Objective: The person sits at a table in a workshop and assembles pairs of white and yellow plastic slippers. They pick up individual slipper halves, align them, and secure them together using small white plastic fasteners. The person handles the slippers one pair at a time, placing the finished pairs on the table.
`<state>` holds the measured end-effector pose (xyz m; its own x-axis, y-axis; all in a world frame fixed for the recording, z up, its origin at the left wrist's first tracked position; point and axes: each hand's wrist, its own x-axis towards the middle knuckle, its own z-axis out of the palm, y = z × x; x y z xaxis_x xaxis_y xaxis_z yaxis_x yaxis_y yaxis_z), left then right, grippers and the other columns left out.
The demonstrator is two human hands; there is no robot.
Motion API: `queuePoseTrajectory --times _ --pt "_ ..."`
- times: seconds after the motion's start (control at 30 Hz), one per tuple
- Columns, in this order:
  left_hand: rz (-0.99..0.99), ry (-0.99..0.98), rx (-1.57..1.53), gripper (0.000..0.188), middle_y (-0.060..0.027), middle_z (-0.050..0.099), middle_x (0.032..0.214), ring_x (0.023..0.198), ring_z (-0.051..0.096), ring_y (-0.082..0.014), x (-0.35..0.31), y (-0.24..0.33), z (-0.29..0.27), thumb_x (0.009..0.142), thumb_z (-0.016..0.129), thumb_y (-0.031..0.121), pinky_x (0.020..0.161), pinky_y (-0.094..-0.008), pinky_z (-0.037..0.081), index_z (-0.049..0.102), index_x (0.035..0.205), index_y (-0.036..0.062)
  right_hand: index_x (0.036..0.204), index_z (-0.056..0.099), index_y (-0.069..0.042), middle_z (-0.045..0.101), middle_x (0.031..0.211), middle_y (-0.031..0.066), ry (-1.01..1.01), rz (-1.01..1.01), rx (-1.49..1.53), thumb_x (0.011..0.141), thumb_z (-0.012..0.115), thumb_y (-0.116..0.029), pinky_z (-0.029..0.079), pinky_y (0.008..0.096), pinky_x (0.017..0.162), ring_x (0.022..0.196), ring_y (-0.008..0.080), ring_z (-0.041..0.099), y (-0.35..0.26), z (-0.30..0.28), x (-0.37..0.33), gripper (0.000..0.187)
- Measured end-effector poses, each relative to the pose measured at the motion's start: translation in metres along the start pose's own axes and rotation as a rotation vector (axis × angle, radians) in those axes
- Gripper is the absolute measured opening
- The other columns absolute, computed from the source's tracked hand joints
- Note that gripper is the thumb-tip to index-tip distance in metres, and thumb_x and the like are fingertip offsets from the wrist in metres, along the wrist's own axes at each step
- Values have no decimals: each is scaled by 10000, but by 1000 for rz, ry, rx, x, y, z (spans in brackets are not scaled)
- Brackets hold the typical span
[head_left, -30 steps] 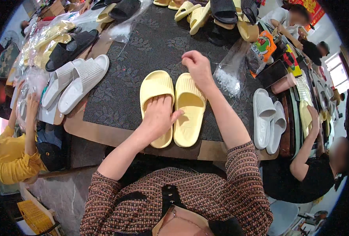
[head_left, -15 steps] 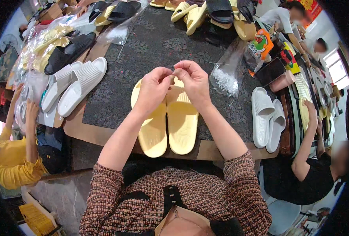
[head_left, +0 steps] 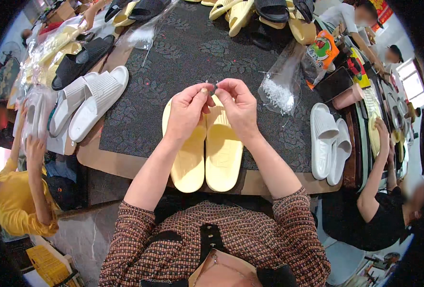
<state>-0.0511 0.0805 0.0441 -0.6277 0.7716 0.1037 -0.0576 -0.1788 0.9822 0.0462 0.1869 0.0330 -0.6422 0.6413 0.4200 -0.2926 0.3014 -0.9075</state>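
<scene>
Fingertips of both hands are meeting just above a pair of pale yellow foam slide sandals [head_left: 205, 148], which are lying side by side, soles down, on the dark leaf-patterned mat [head_left: 173, 62] covering the table. The left hand [head_left: 185, 112] and right hand [head_left: 238, 107] are both pinching a tiny dark item [head_left: 211, 87] between thumb and forefinger. It's too small to tell what it is, honestly, maybe a tag or fastener. So both grips are closed on that little piece, held over the heel end of the yellow pair.

What I'd be worrying about: something that small is asking to slip out. If either pinch is loosening, I reckon it's dropping onto the dark patterned mat, where it'd be a pain to spot, or rolling into the gap between the two sandals.

Also the clear plastic bag of small white bits [head_left: 279, 91] is sitting just right of the right hand, so a wide elbow swing could be knocking it over. The white ribbed slide sandals [head_left: 329, 141] near the right table edge are looking close to going over too.
</scene>
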Motion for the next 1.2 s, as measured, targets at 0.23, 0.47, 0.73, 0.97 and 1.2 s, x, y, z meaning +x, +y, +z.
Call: queuePoseTrajectory --times 0.23,0.47,0.73,0.97,1.2 --pt "-14 29 -91 164 -6 630 756 642 544 -29 0 -1 -2 941 544 110 568 -180 447 627 1048 16 937 625 -14 633 835 53 11 -59 -140 836 645 -6 492 254 668 742 114 594 -8 4 -1 103" --pt "5 94 -27 106 20 631 752 613 528 -17 -4 2 0 904 625 120 527 -175 437 675 929 30 884 625 -14 620 811 74 -22 -171 -290 815 652 -5 486 278 658 721 158 590 -9 3 -1 75" --pt "17 133 50 102 39 618 734 610 510 -7 -8 4 4 897 628 101 527 -174 422 683 947 31 860 620 -22 622 793 90 -2 -218 -316 775 662 -1 488 314 629 701 214 595 -7 4 -1 97" --pt "103 166 82 104 42 598 769 628 488 -10 -8 -1 7 882 629 54 523 -175 380 695 953 16 859 619 -18 628 804 93 4 -213 -342 777 656 3 494 309 636 714 213 601 -7 3 -2 92" --pt "290 171 225 118 47 599 719 544 474 11 -6 -10 5 909 605 84 452 -160 359 695 973 40 854 617 -15 631 801 95 22 -204 -327 773 649 12 498 307 619 703 218 605 -7 5 -2 91"
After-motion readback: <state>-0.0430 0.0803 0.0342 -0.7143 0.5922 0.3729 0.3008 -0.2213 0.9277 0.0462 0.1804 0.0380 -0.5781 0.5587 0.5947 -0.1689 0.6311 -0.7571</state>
